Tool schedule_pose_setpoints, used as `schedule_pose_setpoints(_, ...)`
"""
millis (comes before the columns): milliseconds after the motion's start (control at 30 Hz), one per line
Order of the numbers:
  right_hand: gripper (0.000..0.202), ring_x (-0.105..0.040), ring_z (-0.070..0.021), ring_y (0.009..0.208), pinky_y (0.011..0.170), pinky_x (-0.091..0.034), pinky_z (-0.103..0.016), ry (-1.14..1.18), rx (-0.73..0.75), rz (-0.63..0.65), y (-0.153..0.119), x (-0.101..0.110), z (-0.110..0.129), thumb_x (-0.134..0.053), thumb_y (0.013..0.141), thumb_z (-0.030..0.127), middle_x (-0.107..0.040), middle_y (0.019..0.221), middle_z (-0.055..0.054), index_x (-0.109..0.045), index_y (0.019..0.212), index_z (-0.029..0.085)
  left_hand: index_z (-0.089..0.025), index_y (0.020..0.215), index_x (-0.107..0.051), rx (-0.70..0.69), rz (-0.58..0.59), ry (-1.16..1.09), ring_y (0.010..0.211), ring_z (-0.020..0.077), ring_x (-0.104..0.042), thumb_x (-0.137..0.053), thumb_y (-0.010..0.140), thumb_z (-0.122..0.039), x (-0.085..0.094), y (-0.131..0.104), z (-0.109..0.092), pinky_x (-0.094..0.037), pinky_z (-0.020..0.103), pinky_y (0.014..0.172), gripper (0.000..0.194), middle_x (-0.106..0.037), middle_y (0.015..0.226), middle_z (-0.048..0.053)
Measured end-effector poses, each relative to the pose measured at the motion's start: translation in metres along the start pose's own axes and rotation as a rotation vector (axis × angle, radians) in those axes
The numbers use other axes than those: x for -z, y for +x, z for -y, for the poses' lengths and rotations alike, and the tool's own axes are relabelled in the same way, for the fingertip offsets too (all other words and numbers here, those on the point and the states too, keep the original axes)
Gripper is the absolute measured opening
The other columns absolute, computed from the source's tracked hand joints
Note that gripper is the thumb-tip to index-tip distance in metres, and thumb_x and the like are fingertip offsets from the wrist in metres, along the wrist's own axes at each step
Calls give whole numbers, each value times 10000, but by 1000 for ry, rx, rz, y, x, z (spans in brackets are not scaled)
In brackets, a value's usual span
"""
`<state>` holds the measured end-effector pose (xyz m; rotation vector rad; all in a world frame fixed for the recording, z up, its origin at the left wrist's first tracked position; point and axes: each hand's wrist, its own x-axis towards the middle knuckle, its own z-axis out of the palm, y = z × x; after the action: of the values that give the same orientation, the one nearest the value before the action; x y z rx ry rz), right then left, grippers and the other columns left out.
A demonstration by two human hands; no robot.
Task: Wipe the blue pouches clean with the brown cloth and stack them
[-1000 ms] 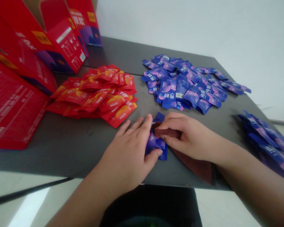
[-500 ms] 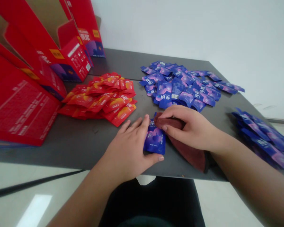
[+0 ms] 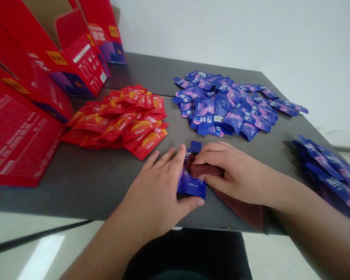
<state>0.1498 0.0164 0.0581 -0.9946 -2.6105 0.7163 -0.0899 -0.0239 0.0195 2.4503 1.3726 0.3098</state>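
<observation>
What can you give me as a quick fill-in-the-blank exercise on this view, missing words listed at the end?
1. The right hand holds the brown cloth over a packet whose main colour is ____.
2. Seen from the camera, the pile of red packets lies to the ____ of the large blue pile.
3. The standing boxes are mostly ____ in colour.
4. The tabletop under the piles is dark ____.

Missing words: blue; left; red; grey.
</observation>
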Motion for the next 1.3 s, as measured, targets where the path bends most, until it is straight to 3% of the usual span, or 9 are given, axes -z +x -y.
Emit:
schedule_pose_setpoints(300,184,-675,-293,1117,1041,-543,-505,-193,-117,-134,6,-9,-8,-561,1065,205,-718,1191,-117,-720,1158,207,-89,1700,-278,-2,-17,20,1599,388,-412,-754,900,-702,-1,-1,0,-287,590,1326,1115,-413,1725,202)
schedule_pose_setpoints(400,191,-680,-297,1140,1031,-566,-495,-189,-147,-290,2,-7,-6,-562,1062,206,-710,1219,-135,-678,1214,199,-77,1697,-288,-1,-19,31,1591,397,-423,-753,903,-699,0,-1,0,-291,592,1324,1111,-407,1725,209)
schedule_pose_setpoints(500,298,-629,-348,1283,1135,-512,-559,-211,-86,-510,-4,-1,-2,-648,997,223,-686,1302,-157,-631,1294,207,-60,1694,-296,1,-11,34,1590,396,-424,-746,907,-694,1,0,-1,-292,595,1324,1106,-409,1724,207)
schedule_pose_setpoints(567,382,-601,-374,1356,1182,-478,-588,-171,-65,-548,-8,2,3,-692,965,244,-669,1379,-150,-616,1339,242,-59,1691,-301,-4,-6,27,1593,389,-420,-747,907,-686,2,1,-2,-287,593,1328,1098,-417,1721,205)
schedule_pose_setpoints(633,418,-635,-358,1341,1158,-512,-556,-71,-56,-457,-9,3,8,-697,959,235,-680,1415,-117,-615,1367,283,-73,1691,-303,-10,-8,19,1599,381,-412,-748,911,-673,3,0,-2,-282,590,1330,1079,-419,1722,198)
schedule_pose_setpoints(733,368,-699,-282,1247,1075,-571,-442,116,47,-167,-7,3,13,-679,982,192,-733,1358,-86,-656,1339,278,-96,1694,-299,-13,-15,7,1607,379,-400,-725,933,-664,2,0,-1,-282,588,1329,1041,-418,1727,188)
schedule_pose_setpoints(867,201,-670,-229,1243,1160,-479,-428,227,153,162,-1,2,17,-674,1034,198,-756,1259,-65,-730,1222,245,-81,1690,-285,-22,-21,-7,1599,384,-414,-682,959,-668,0,-1,0,-288,595,1323,1019,-426,1715,210)
schedule_pose_setpoints(1100,125,-661,-203,1089,1102,-416,-416,110,102,150,4,-6,19,-638,1077,237,-746,1086,-21,-762,1092,245,-75,1692,-274,-12,-30,-6,1590,375,-430,-699,951,-643,-1,-1,-1,-303,592,1318,1027,-434,1716,192)
schedule_pose_setpoints(1300,128,-652,-188,1091,1065,-395,-409,59,95,109,8,-8,16,-648,1077,219,-742,1086,-2,-763,1116,260,-115,1698,-276,-2,-43,-5,1589,379,-431,-763,900,-673,-2,-2,-1,-302,589,1318,1088,-433,1719,186)
